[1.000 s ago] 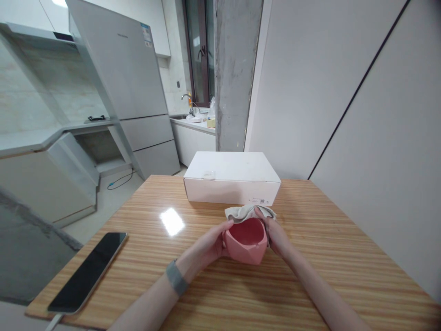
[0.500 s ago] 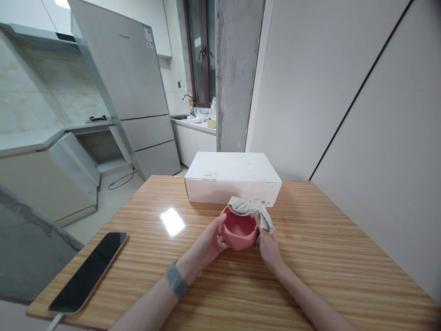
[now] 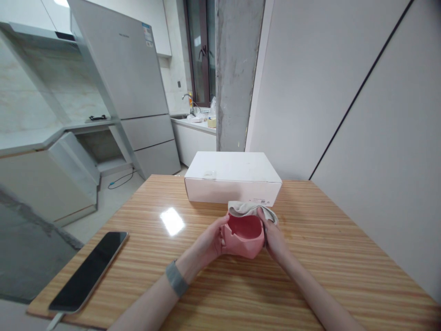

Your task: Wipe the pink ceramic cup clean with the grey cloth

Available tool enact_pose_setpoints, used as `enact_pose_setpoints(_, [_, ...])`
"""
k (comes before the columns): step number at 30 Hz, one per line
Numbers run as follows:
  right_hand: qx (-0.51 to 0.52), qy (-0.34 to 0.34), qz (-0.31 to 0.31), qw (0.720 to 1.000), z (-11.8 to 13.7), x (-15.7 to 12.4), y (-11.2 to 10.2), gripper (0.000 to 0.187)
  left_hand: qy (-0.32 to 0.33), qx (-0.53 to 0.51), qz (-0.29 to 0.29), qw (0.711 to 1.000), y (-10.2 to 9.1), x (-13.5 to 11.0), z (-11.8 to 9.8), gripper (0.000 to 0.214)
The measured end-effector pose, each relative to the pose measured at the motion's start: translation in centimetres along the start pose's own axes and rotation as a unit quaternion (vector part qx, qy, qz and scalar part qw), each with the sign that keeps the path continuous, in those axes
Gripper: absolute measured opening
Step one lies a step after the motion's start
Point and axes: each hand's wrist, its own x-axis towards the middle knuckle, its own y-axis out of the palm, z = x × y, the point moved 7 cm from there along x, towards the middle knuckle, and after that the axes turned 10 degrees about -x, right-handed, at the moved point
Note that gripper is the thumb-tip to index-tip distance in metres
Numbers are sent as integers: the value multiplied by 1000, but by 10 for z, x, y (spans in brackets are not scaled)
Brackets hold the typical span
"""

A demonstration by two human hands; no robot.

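Observation:
Between my hands is a pink faceted bowl-like container (image 3: 243, 246), tilted so that its hollow inside faces up and partly toward me; a small notch shows in its rim. My left hand (image 3: 212, 241) grips its left side, thumb on the rim and fingers against the outer wall. At the right side, my right hand (image 3: 274, 234) is closed on a pale grey cloth (image 3: 246, 208), pressing it to the container with the thumb near the rim. The cloth drapes along the container's far edge. The fingertips of my right hand are hidden behind the container.
A white cardboard box (image 3: 234, 188) lies on the wood-grain table (image 3: 144, 276) just beyond my hands. At the table's left edge rests a dark-screened phone (image 3: 89, 271) with a white cable. A pale wall (image 3: 344, 115) borders the right side; a fridge (image 3: 120, 69) stands at the back left.
The container has turned and shifted slightly right and toward me, showing more of its outer wall. My right hand and the cloth have moved a little right.

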Motion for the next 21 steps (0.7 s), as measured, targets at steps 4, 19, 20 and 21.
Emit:
enact_pose_setpoints(4, [11,-6,-20,1000,-4,-9,2,43,46,-17,-37,998,-3,0,-3,24])
enact_pose_setpoints(19, [37,41,-9,998,-16,3,-7,41,12,1,41,999,5,-2,-3,34])
enact_pose_setpoints(20, [37,48,2,998,-17,5,-7,41,2,4,40,999,3,-1,-1,35])
enact_pose_setpoints(21, [35,55,13,998,-18,6,-7,41,-7,7,39,999,2,0,1,37])
